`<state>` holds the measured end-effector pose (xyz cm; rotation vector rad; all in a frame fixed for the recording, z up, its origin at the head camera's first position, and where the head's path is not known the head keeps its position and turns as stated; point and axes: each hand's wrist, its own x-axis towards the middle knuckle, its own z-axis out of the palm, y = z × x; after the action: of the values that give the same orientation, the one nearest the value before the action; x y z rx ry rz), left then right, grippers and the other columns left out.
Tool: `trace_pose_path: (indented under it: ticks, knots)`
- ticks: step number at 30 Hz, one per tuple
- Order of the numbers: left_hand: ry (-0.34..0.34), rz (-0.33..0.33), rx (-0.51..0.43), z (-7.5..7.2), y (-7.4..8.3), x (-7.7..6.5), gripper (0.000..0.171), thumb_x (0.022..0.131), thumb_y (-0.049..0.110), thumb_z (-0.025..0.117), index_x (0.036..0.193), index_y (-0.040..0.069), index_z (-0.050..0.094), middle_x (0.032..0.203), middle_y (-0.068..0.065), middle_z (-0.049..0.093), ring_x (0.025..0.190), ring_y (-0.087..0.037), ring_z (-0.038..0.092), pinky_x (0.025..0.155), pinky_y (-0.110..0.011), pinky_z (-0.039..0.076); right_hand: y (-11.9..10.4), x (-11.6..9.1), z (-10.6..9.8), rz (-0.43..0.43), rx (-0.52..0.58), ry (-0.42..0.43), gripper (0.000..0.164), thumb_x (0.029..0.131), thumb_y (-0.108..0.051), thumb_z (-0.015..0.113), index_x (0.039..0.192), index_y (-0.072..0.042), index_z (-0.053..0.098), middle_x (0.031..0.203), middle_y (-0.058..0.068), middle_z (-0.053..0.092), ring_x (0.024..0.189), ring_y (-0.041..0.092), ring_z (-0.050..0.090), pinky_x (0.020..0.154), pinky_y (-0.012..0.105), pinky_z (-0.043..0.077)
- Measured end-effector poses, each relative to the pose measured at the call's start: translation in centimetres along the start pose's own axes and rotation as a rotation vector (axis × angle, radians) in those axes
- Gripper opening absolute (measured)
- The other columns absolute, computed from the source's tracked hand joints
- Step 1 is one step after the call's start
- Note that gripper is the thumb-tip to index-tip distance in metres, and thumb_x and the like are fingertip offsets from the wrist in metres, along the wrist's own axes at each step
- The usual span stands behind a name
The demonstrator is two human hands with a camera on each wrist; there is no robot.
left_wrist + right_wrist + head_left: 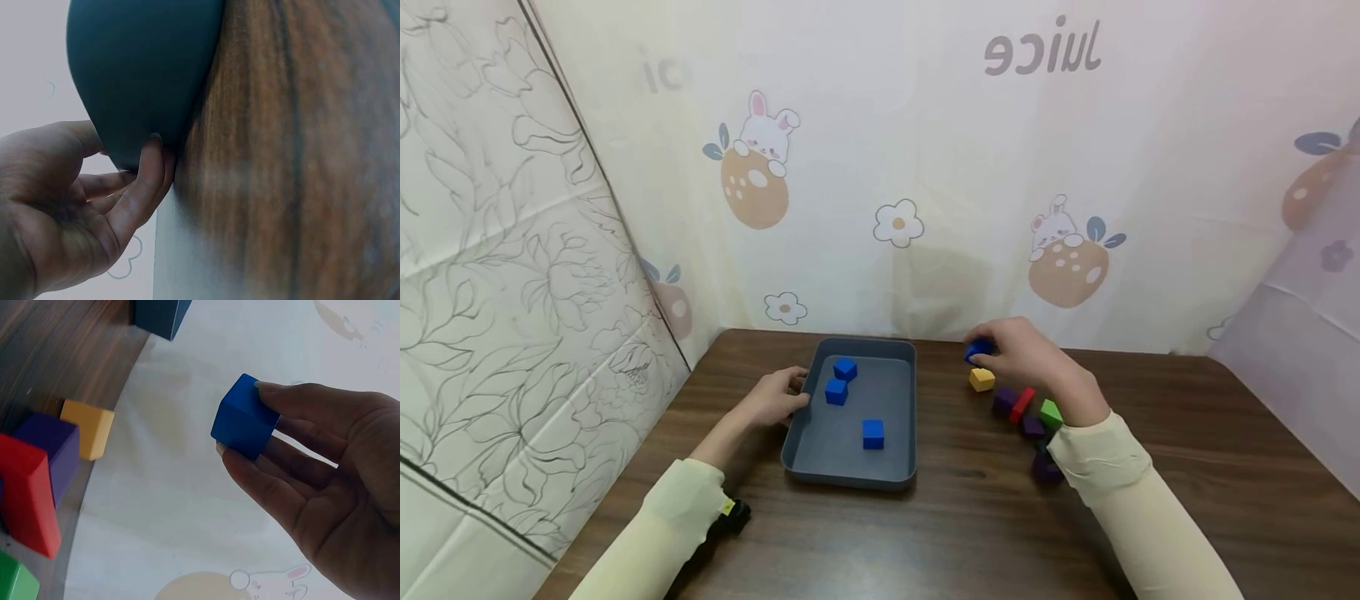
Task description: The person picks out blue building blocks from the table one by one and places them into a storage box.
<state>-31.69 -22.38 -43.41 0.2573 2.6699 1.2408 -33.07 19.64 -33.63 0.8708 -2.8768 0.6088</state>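
A dark grey rectangular tray (891, 408) stands on the table with three blue blocks in it: one block (846, 369) by the far left, another block (837, 392) just in front of it, and a third block (873, 434) nearer the front right. My left hand (778, 396) holds the tray's left wall, the fingers (150, 165) against its outer face and the thumb at the rim. Between thumb and fingers, my right hand (1026, 354) pinches a blue cube (247, 419), held up above a yellow block (982, 380) to the right of the tray.
Right of the tray lie a red block (1022, 405), several purple blocks (1033, 427) and a green block (1052, 413), partly beneath my right forearm. A black object (737, 517) is by my left sleeve. A patterned curtain (850, 275) hangs behind the wooden table (955, 533).
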Motion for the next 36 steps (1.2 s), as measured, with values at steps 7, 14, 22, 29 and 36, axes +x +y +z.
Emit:
trace_pose_path:
  ticks: [7, 14, 22, 29, 36]
  knots:
    - [0.0, 0.003, -0.009, 0.0, 0.0, 0.0, 0.052, 0.102, 0.008, 0.062, 0.151, -0.004, 0.05, 0.129, -0.026, 0.064, 0.093, -0.028, 0.073, 0.066, -0.04, 0.066, -0.8, 0.5, 0.5, -0.047, -0.006, -0.007, 0.023, 0.095, -0.009, 0.078, 0.117, -0.003, 0.077, 0.112, 0.011, 0.075, 0.099, 0.027, 0.068, 0.09, 0.052, 0.061]
    - [-0.003, 0.011, -0.018, 0.1, 0.2, 0.1, 0.051, 0.102, 0.007, 0.063, 0.15, -0.004, 0.051, 0.128, -0.026, 0.064, 0.094, -0.029, 0.073, 0.066, -0.04, 0.066, -0.8, 0.6, 0.7, -0.071, -0.03, -0.007, 0.022, 0.094, -0.009, 0.079, 0.116, -0.003, 0.077, 0.11, 0.011, 0.076, 0.098, 0.027, 0.068, 0.089, 0.052, 0.06]
    - [-0.002, 0.01, -0.022, -0.1, 0.0, -0.1, 0.051, 0.102, 0.007, 0.063, 0.149, -0.004, 0.051, 0.129, -0.027, 0.064, 0.095, -0.03, 0.073, 0.067, -0.042, 0.067, -1.6, 1.6, 1.2, -0.098, -0.022, -0.016, 0.021, 0.095, -0.01, 0.079, 0.115, -0.004, 0.078, 0.108, 0.009, 0.076, 0.095, 0.024, 0.068, 0.086, 0.048, 0.061]
    - [0.001, 0.001, -0.014, -0.1, 0.0, 0.0, 0.05, 0.102, 0.008, 0.063, 0.149, -0.003, 0.052, 0.13, -0.027, 0.063, 0.095, -0.029, 0.073, 0.067, -0.041, 0.066, -2.6, 1.9, 1.7, -0.111, 0.004, -0.031, 0.023, 0.095, -0.009, 0.079, 0.117, -0.004, 0.078, 0.111, 0.009, 0.076, 0.094, 0.024, 0.068, 0.086, 0.046, 0.062]
    - [0.0, -0.019, -0.012, 0.0, 0.0, 0.0, 0.051, 0.103, 0.008, 0.062, 0.151, -0.003, 0.051, 0.132, -0.026, 0.063, 0.096, -0.029, 0.073, 0.068, -0.04, 0.066, -4.1, 2.3, 1.9, -0.117, 0.028, -0.038, 0.021, 0.096, -0.012, 0.078, 0.117, -0.007, 0.078, 0.109, 0.006, 0.076, 0.09, 0.02, 0.065, 0.083, 0.042, 0.062]
